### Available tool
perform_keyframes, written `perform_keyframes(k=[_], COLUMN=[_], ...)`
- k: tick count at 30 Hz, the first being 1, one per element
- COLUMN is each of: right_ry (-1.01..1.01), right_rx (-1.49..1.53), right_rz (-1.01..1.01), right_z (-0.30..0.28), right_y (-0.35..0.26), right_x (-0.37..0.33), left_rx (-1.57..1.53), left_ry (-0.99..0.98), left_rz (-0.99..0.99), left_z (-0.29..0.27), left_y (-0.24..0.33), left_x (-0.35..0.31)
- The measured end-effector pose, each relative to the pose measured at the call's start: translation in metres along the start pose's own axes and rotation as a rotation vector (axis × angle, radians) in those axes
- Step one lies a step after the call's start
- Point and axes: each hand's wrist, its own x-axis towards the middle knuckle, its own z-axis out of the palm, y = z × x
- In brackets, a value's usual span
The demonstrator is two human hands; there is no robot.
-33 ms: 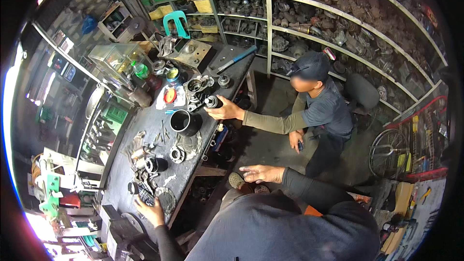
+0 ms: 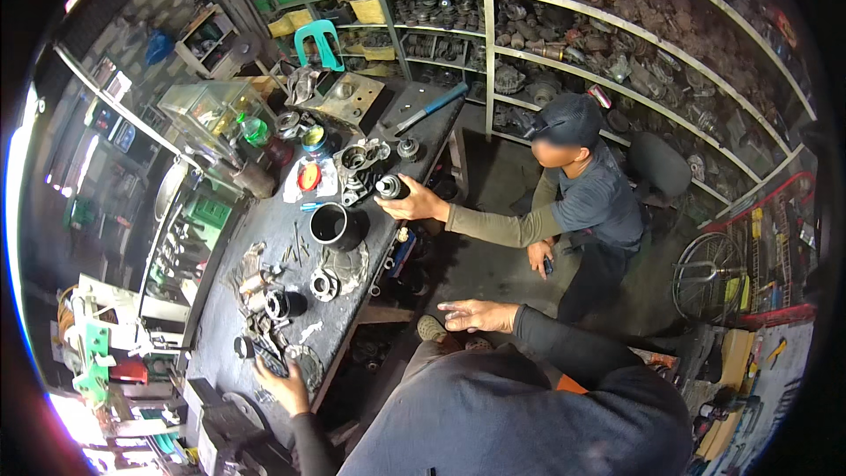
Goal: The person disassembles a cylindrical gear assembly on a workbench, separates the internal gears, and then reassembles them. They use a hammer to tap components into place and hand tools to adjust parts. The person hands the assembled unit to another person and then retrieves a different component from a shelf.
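Observation:
My left hand [image 2: 284, 386] is over the near left end of the workbench, palm down with fingers apart. Its fingertips are close to a cluster of small metal parts [image 2: 264, 339] and a black ring-shaped part [image 2: 243, 347]; whether they touch is unclear. My right hand [image 2: 478, 316] hovers in front of my body over my shoe, fingers stretched out and holding nothing. Farther along the bench stand a dark cylinder housing [image 2: 334, 225] and a flanged metal ring [image 2: 323, 284]. A co-worker's hand [image 2: 421, 202] grips a dark cylindrical part with a silver end [image 2: 389, 186] at the bench edge.
The co-worker [image 2: 595, 185] crouches right of the workbench [image 2: 370, 256]. A metal casting [image 2: 357, 172], a red lid [image 2: 308, 177] and a blue-handled tool [image 2: 434, 108] lie on the bench. Shelves [image 2: 608, 79] full of parts line the back. A vise [image 2: 225, 427] is near my left arm.
My left hand has shifted slightly to the right over the bench. My right hand and the co-worker's hold on the cylindrical part look nearly the same.

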Motion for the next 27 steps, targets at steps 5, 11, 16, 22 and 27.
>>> perform_keyframes(k=[5, 11, 16, 22, 27], right_ry=[0.286, 0.382, 0.560, 0.527, 0.559], right_rx=[-0.553, -0.703, -0.724, -0.629, -0.664], right_rz=[-0.025, -0.146, -0.086, 0.205, 0.148], right_z=[-0.002, -0.044, -0.077, -0.139, -0.201], right_y=[-0.039, -0.087, -0.098, -0.066, -0.011], right_x=[0.041, 0.052, 0.029, 0.000, 0.013], left_rx=[-0.392, -0.602, -0.541, -0.527, -0.478], left_ry=[-0.216, -0.570, -0.702, -0.855, -1.072], left_rz=[0.265, 0.541, 0.550, 0.426, 0.440], left_z=[0.055, 0.090, 0.120, 0.179, 0.191], left_y=[0.121, 0.247, 0.290, 0.336, 0.374], left_x=[-0.015, 0.036, 0.077, 0.071, 0.031])
